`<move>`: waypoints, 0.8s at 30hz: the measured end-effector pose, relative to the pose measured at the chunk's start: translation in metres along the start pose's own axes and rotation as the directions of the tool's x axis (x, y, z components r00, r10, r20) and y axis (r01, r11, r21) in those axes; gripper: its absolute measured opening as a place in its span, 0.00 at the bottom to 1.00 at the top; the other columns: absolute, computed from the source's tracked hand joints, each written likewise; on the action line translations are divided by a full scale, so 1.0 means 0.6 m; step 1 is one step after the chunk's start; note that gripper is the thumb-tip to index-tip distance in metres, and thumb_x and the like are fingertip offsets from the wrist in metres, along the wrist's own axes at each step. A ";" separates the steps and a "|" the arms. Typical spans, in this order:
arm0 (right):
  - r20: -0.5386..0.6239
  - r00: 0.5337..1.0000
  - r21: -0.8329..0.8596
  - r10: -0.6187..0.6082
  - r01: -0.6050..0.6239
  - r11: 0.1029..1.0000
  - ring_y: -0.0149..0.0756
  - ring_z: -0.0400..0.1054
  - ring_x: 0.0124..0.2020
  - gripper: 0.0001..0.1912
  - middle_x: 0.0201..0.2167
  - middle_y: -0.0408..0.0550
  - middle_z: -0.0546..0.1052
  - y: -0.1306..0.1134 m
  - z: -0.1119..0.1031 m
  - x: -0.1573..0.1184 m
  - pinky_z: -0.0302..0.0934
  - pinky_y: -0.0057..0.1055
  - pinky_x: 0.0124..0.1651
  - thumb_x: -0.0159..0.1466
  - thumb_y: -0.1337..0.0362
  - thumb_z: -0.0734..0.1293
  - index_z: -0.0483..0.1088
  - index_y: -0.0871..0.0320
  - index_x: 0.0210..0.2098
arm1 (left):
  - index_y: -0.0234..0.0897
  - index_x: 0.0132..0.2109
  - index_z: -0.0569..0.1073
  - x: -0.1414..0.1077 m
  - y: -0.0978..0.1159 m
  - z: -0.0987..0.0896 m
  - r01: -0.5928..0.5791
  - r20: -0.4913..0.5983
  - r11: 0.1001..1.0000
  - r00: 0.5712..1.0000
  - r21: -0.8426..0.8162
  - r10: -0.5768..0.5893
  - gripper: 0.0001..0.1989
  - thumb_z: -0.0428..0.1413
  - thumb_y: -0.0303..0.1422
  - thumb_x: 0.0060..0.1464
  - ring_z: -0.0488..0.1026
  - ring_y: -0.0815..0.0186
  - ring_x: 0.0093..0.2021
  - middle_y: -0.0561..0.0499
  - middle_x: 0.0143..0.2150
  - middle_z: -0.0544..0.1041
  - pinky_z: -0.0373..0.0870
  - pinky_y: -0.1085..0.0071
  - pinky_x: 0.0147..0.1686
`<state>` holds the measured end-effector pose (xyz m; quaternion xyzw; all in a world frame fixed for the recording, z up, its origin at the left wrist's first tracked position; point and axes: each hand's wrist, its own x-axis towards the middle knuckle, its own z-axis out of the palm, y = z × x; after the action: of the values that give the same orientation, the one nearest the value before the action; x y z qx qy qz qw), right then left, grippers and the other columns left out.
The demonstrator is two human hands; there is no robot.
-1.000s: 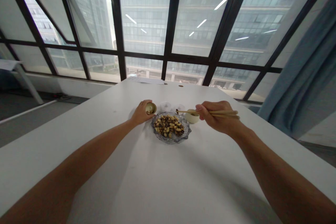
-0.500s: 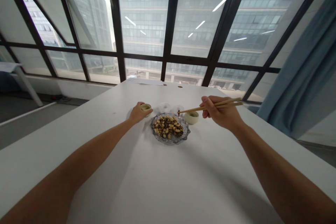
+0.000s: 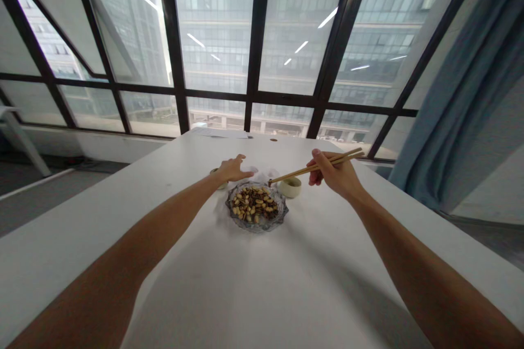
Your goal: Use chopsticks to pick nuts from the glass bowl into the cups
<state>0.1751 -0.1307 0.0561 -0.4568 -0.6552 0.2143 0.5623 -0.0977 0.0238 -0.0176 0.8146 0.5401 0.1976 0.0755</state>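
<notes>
My right hand [image 3: 331, 172] grips a pair of wooden chopsticks [image 3: 301, 172], with a small dark piece at their tips above the back rim of a scalloped glass plate [image 3: 282, 217]. Mixed pale and dark nuts or seeds [image 3: 254, 204] fill the plate. My left hand [image 3: 235, 169] hovers behind the plate's left side, thumb and fingers apart, holding nothing. One pale green cup [image 3: 290, 187] stands at the plate's right. Another cup [image 3: 223, 185] is at the left, mostly covered by my left hand. Between the hands are clear, hard-to-make-out objects [image 3: 265, 175].
The white table [image 3: 196, 278] reaches to the windows. Papers [image 3: 223, 133] lie at its far edge, near a brown round spot [image 3: 273, 140]. A blue curtain [image 3: 446, 98] hangs at the right, and part of another table [image 3: 27, 139] shows at the left.
My left hand has let go of the left cup and moved right, its fingers spreading. The chopstick tips remain near the right cup, still with the dark piece. The whole view has shifted slightly.
</notes>
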 end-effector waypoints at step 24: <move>0.029 0.982 -0.179 -0.187 0.189 0.966 0.34 0.69 0.19 0.34 0.18 0.49 0.76 0.068 0.124 0.035 0.62 0.28 0.23 0.65 0.32 0.59 0.71 0.57 0.24 | 0.37 0.66 0.62 -0.008 -0.024 0.005 -0.390 -0.171 0.917 0.901 0.084 0.399 0.40 0.66 0.38 0.48 0.73 0.49 0.59 0.41 0.61 0.74 0.67 0.55 0.59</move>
<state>0.1216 -0.0757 0.0144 -0.4404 -0.7156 0.1023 0.5324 -0.1102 0.0255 -0.0263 0.8866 0.3731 0.2708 -0.0358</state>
